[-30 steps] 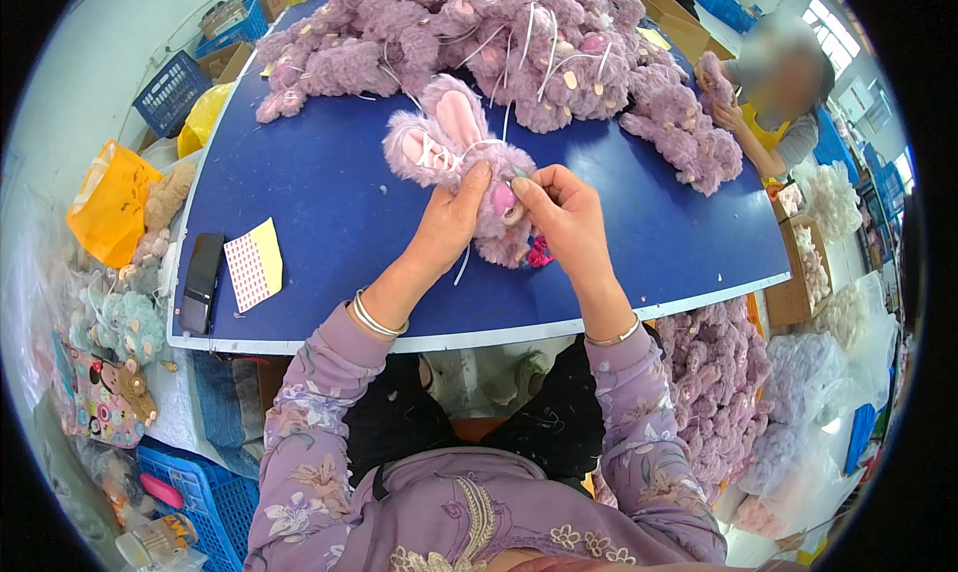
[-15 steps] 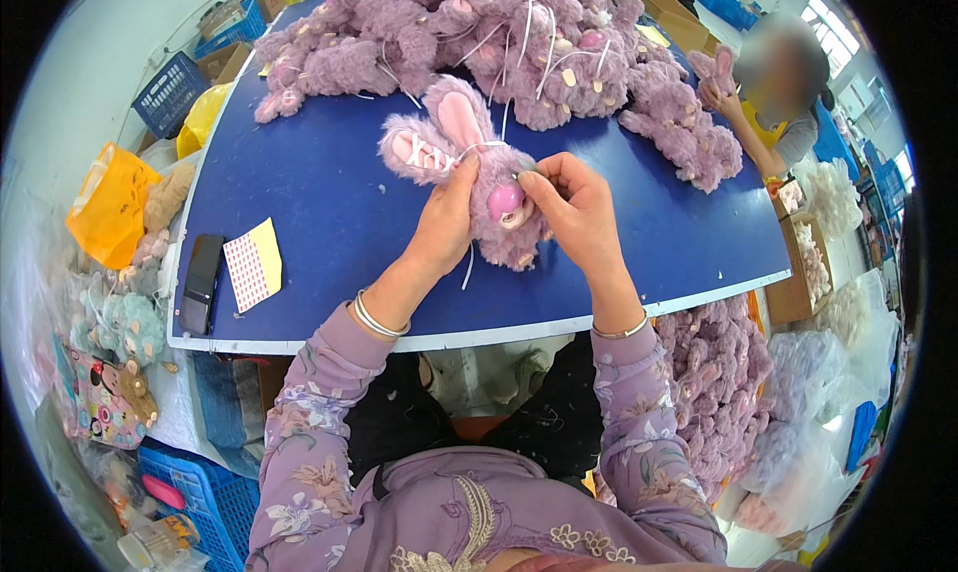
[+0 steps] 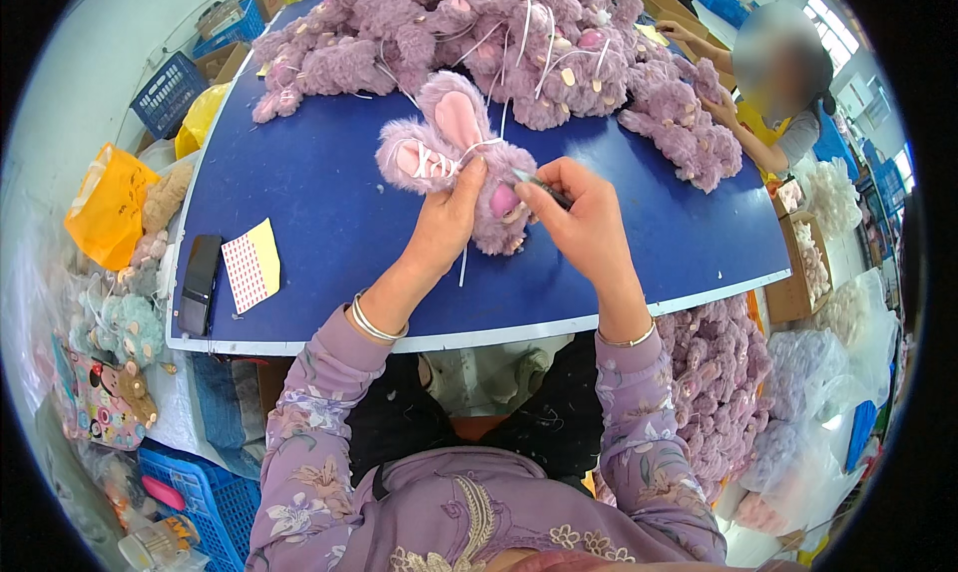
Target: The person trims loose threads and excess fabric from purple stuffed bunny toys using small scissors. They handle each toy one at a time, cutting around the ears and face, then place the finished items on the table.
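A purple plush rabbit (image 3: 508, 159) with long pink-lined ears and a shiny pink piece on its face is held over the blue table. My left hand (image 3: 445, 209) grips it at the base of the ears, thumb on top. White cord criss-crosses one ear, and a cord end dangles below the toy. In my right hand (image 3: 589, 218), thumb and fingers pinch a slim dark tool (image 3: 553, 193) with a silvery pointed tip. That tip is at the fur beside the pink piece; whether it touches cannot be seen. My palm hides part of the handle.
Purple plush rabbits (image 3: 469, 33) are heaped along the far side of the table (image 3: 329, 223). A phone (image 3: 201, 283) and a sticker sheet (image 3: 246, 273) lie at left. Across the right corner, a person (image 3: 768, 123) handles another plush. More plush (image 3: 714, 382) hangs below the right edge.
My right hand has turned, and the dark tool now shows in it. The rabbit has tipped slightly and risen a little. The other person's arm has reached out toward the heap.
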The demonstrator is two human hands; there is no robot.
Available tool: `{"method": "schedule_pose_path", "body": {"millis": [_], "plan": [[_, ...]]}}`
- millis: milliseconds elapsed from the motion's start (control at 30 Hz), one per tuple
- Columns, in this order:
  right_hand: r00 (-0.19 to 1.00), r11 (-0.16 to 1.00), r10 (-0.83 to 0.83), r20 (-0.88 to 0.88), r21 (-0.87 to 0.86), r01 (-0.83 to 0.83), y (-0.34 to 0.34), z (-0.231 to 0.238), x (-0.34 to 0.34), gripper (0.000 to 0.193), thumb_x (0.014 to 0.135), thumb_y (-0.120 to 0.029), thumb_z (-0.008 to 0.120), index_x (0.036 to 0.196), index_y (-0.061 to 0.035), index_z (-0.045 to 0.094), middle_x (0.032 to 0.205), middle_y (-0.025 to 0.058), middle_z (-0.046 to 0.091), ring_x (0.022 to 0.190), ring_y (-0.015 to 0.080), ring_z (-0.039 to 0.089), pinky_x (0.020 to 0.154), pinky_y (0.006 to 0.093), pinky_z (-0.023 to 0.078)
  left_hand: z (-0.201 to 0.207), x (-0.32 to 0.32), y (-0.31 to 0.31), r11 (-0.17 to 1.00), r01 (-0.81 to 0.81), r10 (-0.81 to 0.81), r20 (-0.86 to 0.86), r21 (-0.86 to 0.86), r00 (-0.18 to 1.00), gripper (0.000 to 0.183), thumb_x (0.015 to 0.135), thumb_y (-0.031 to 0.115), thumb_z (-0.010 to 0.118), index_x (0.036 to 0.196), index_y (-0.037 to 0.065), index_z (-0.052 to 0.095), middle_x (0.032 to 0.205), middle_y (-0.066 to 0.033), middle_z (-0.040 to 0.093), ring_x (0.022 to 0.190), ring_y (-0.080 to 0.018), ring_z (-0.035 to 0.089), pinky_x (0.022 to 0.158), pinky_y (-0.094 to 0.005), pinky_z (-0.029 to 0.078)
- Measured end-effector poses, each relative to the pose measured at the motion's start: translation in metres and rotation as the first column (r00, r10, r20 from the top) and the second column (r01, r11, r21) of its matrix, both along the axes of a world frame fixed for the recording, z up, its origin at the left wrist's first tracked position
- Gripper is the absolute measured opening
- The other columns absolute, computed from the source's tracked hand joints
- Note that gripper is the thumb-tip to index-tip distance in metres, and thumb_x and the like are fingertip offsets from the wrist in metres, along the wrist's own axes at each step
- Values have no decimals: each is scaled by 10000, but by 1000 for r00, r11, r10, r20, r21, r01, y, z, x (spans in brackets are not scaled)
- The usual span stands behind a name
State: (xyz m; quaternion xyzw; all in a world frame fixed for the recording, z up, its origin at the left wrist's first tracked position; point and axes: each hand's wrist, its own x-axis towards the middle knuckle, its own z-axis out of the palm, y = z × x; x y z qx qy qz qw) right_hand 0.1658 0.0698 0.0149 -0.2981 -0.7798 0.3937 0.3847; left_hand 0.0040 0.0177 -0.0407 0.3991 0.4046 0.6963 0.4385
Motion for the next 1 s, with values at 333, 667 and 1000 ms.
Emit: {"method": "schedule_pose_path", "body": {"millis": [333,667,1000], "plan": [[987,997,-59,146,67,50,-14,19,0,239,849,-182,712,825,25,597,612,121,592,509,139,496,487,309,389,2,1,-2,999,-50,49,-100,-14,994,474,1027,350,422,1268,-45,521,1193,-126,592,1090,-164,568,945,-304,455],[982,995,-77,174,71,66,-12,17,1,253,850,-206,706,832,28,610,617,140,599,502,177,512,493,328,389,3,1,-4,997,-56,48,-128,-59,991,516,1004,465,441,1142,1,620,1009,-41,632,930,-94,566,798,-257,467],[988,998,-59,144,29,55,-11,15,1,253,848,-196,709,823,31,601,595,120,576,507,144,486,490,317,381,15,2,-10,997,10,-18,-104,-71,994,470,1031,349,413,1279,-40,506,1210,-125,579,1093,-164,563,945,-306,460]]}}
